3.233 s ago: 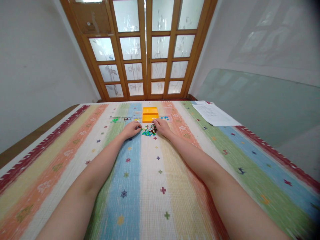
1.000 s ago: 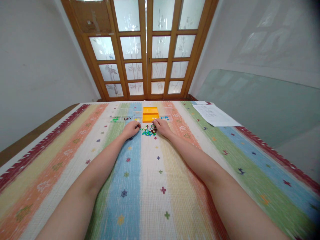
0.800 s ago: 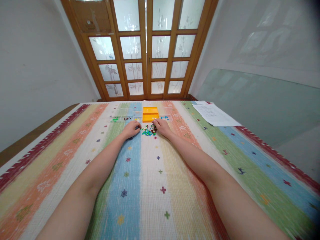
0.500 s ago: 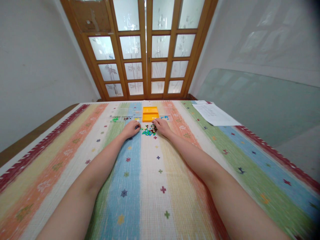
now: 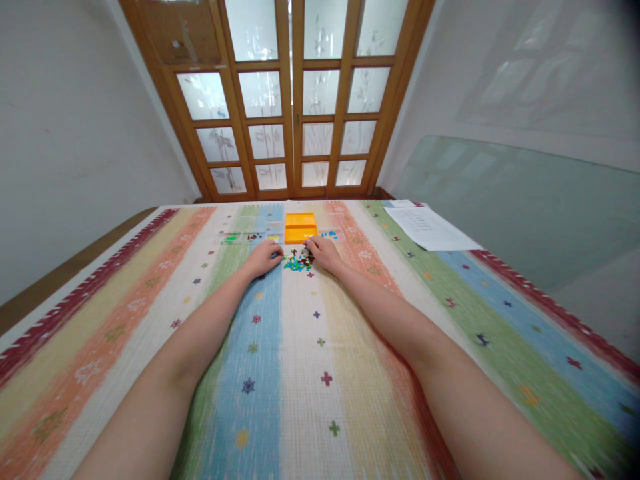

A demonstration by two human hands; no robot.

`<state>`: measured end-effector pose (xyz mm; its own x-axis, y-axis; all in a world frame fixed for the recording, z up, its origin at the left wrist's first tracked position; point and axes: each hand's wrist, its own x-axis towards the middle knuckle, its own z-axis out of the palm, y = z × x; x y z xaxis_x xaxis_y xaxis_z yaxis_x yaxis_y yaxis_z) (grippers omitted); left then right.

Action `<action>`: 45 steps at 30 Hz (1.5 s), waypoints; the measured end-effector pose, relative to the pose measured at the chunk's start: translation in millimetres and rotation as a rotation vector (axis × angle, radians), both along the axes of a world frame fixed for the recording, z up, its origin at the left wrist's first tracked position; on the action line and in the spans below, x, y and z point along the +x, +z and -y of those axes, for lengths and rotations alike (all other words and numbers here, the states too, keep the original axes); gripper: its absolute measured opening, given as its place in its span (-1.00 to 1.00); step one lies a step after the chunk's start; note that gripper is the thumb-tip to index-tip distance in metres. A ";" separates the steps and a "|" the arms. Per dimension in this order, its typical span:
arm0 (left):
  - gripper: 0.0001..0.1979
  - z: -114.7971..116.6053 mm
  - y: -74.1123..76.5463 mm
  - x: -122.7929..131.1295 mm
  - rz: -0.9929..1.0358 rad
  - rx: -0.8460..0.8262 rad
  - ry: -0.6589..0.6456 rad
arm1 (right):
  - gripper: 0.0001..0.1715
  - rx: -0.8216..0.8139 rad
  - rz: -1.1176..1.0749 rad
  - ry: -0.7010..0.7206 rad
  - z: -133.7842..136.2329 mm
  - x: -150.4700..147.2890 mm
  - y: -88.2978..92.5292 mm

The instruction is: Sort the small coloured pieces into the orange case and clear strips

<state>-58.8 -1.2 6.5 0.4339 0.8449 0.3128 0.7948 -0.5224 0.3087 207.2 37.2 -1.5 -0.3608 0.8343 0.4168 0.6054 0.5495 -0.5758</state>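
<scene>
A small heap of tiny mixed pieces, green, blue, dark brown and some yellow, lies on the striped cloth between my hands. My left hand rests at the heap's left side, fingers curled in; whatever they may hold is hidden. At the heap's right edge, my right hand has its thumb and fingers drawn together, touching or just over the dark pieces. Too little shows to name anything in them. Just behind the heap lies an orange two-part box, lid folded back.
Clear compartment trays flank the orange box; the left one holds green pieces, dark red pieces and yellow pieces, the right one blue pieces. A written paper sheet lies at right. Wooden glazed doors stand beyond the table.
My left fingers have shifted very slightly at the heap's left edge. My right hand stays nearly where it was, and the trays and box have not moved.
</scene>
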 end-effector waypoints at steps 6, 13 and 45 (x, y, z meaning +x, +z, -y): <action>-0.84 -0.2 0.7 -0.1 0.028 0.010 0.077 | -0.61 -0.008 0.000 -0.001 -0.8 0.2 -0.7; -0.86 -0.8 -1.5 -1.5 0.024 0.022 -0.010 | -0.60 0.000 0.000 0.004 -3.2 0.7 -3.1; -0.83 -44.9 -18.2 -122.6 1.324 0.180 0.862 | -0.60 0.008 -0.020 0.005 -2.5 0.6 -5.6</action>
